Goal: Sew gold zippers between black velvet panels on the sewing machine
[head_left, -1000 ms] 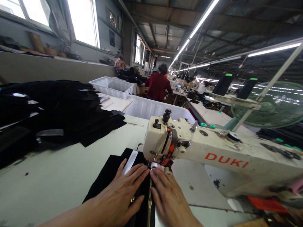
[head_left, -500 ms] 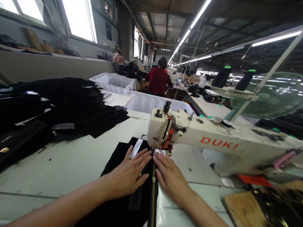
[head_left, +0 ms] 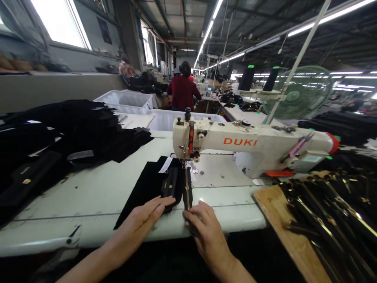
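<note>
A black fabric panel (head_left: 141,188) lies on the sewing table, with a white strip (head_left: 165,165) near its top and a dark patch with a small gold emblem (head_left: 171,186). My left hand (head_left: 147,216) rests with outstretched fingers on the panel's near edge. Just right of the panel runs a black zipper (head_left: 187,184) with gold teeth, its far end under the needle area of the sewing machine (head_left: 218,135). My right hand (head_left: 206,226) pinches the zipper's near end at the table edge. The needle itself is too small to make out clearly.
A pile of black fabric pieces (head_left: 70,133) covers the table's left side. At the right, a wooden board (head_left: 277,204) bears several gold-toothed zippers (head_left: 326,212). White plastic bins (head_left: 126,101) stand behind the table, and a person in a dark red top (head_left: 183,92) works farther back.
Both hands have drawn back from the needle area toward the table's near edge. My right hand now grips the zipper's end. The view has shifted right, showing more of the machine and board.
</note>
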The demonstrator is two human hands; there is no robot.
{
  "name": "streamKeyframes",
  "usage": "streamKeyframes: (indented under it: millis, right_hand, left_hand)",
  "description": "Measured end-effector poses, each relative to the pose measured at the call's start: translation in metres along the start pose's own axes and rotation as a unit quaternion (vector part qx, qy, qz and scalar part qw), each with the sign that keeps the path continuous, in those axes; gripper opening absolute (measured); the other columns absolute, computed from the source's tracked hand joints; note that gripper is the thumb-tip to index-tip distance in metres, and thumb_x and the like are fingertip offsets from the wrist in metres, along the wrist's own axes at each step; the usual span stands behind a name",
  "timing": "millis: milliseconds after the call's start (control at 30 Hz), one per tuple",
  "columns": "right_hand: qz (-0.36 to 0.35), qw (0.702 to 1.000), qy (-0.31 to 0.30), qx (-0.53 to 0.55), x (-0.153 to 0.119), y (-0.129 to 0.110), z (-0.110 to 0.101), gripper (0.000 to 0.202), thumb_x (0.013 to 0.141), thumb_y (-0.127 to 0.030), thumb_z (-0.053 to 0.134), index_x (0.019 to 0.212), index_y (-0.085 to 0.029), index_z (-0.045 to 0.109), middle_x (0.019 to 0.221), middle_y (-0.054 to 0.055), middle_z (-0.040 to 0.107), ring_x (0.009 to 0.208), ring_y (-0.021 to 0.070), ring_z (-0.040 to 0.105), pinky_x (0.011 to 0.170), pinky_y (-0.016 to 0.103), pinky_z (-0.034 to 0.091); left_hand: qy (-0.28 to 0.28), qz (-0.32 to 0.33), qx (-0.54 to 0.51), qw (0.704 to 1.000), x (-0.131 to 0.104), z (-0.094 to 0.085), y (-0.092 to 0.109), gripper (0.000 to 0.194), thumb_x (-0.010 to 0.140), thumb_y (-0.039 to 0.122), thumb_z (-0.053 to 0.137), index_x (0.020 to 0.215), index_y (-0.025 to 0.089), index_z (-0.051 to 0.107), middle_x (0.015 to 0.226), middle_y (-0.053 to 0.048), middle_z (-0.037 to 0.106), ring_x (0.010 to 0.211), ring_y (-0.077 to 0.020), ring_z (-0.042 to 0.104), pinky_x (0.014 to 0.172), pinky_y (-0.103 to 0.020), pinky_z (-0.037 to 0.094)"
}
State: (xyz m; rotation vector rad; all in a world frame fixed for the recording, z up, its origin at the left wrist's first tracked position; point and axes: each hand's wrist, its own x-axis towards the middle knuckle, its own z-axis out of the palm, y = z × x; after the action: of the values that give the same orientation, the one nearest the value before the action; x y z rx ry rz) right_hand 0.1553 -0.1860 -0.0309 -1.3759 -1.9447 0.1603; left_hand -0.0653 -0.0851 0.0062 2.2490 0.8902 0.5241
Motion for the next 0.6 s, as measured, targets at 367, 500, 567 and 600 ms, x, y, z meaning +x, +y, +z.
streamKeyframes:
  millis: [367,500,567,600]
  right_hand:
    - [-0.043,0.996,0.047,-0.069,-0.003,-0.019,0.006,0.031,0.1,-0.01,0.038,0.12,-0.013,0.062,0.089,0.008,0.063,0.084,0.0229,0.054,0.076,0.038,0.05]
    - [-0.043,0.995,0.053,-0.07,-0.003,-0.022,0.01,0.031,0.102,-0.013,0.036,0.117,-0.013,0.063,0.088,0.007,0.064,0.082,0.0219,0.053,0.075,0.037,0.048]
    - [-0.04,0.995,0.056,-0.075,-0.004,-0.023,0.008,0.03,0.103,-0.014,0.036,0.115,-0.013,0.063,0.086,0.007,0.064,0.081,0.0215,0.053,0.072,0.036,0.047]
    - [-0.039,0.995,0.057,-0.077,-0.004,-0.024,0.007,0.03,0.103,-0.014,0.036,0.114,-0.013,0.064,0.085,0.007,0.063,0.08,0.0214,0.053,0.071,0.035,0.047]
  left_hand:
    - [-0.008,0.215,0.264,0.94,-0.01,0.028,0.009,0.049,0.103,0.017,0.041,0.151,0.017,0.034,0.151,-0.008,0.042,0.142,-0.0195,0.035,0.121,-0.045,0.024]
    - [0.004,0.235,0.297,0.925,-0.012,0.039,0.001,0.051,0.101,0.012,0.041,0.151,0.012,0.032,0.152,-0.01,0.04,0.143,-0.0221,0.033,0.119,-0.044,0.03]
    - [0.02,0.24,0.294,0.925,-0.012,0.042,0.0,0.051,0.101,0.013,0.042,0.152,0.013,0.032,0.153,-0.009,0.04,0.142,-0.0221,0.035,0.119,-0.041,0.032]
    - [0.027,0.239,0.292,0.926,-0.012,0.043,0.0,0.051,0.102,0.014,0.042,0.152,0.013,0.031,0.153,-0.009,0.04,0.142,-0.0219,0.036,0.118,-0.039,0.033]
